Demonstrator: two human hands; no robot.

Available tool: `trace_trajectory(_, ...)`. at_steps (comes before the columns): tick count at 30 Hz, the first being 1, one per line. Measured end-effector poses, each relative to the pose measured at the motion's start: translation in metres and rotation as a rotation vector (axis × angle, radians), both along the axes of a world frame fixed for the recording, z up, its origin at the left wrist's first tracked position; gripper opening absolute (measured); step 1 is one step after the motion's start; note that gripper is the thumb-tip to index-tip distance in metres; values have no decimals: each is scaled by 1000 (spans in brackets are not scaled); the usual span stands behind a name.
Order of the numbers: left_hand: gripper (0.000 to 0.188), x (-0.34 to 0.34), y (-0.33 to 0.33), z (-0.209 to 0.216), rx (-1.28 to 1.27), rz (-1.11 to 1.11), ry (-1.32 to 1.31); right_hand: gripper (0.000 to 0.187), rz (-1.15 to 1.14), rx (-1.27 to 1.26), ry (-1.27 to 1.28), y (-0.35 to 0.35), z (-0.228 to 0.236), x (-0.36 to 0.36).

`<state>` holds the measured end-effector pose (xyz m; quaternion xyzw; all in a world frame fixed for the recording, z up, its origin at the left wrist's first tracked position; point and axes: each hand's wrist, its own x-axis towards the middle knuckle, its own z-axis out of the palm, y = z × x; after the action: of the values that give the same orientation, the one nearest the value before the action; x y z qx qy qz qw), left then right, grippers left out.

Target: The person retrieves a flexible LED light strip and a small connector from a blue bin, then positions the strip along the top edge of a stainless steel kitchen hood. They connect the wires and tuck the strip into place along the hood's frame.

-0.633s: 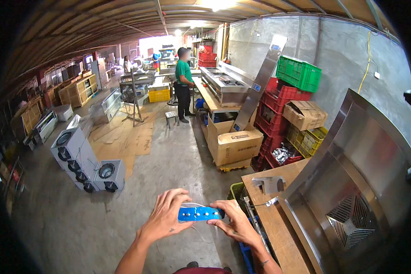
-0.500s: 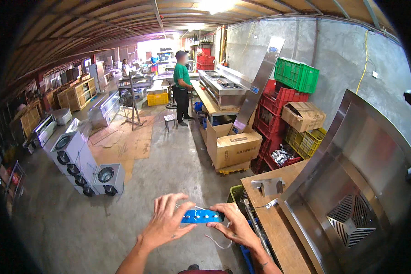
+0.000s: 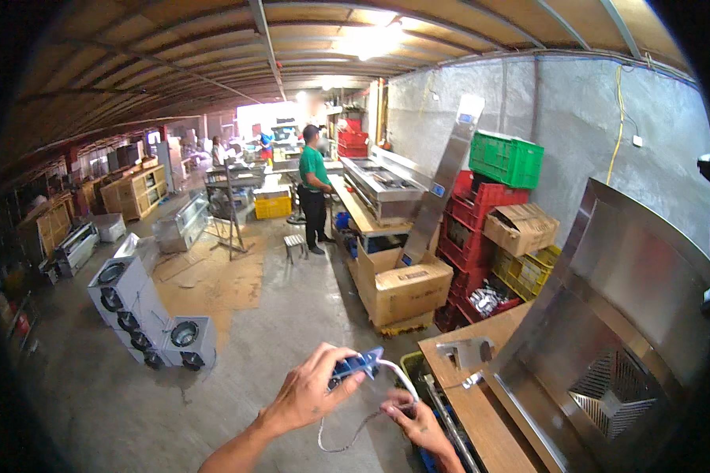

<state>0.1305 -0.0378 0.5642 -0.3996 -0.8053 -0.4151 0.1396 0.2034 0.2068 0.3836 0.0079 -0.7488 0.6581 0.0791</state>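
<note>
My left hand [image 3: 304, 392] grips a small blue button panel [image 3: 361, 364], tilted so that its right end points up. Thumb and fingers wrap round it and hide part of its left end. From the right end a white cable [image 3: 402, 378] curves down toward my right hand [image 3: 416, 423]. That hand is closed on the cable with its fingers pinched, slightly smeared by motion. Below the two hands hangs a thin loop of grey-white wire [image 3: 341, 449].
A wooden table [image 3: 493, 400] at my right bears a large stainless steel hood [image 3: 607, 315] and a metal bracket [image 3: 464, 352]. Ahead are a cardboard box [image 3: 409, 296] and stacked red crates [image 3: 461, 244]. Grey fan boxes [image 3: 130, 303] stand left; a person in green [image 3: 314, 173] works farther off.
The panel has turned from facing me level in both hands to tilted in my left hand alone. My right hand has let go of it and moved down onto the cable.
</note>
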Motion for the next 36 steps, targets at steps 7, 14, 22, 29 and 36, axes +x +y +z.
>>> trace_trajectory(7, 40, -29, -40, -16, 376, 267, -174, 23, 111, 65, 24, -39, 8, 50)
trace_trajectory(14, 42, -44, -65, -41, 513, 365, -309, 24, 160, 38, -168, -24, -27, 75)
trace_trajectory(22, 42, -44, -36, -50, 643, 236, -352, 22, 5, 384, -143, 33, -20, 82)
trace_trajectory(29, 39, -6, 22, 0, 724, 119, -266, 30, -23, 287, -126, 158, 111, 89)
trace_trajectory(36, 33, 60, 132, 9, 839, -6, -201, 15, -515, 558, 537, 254, 313, 166)
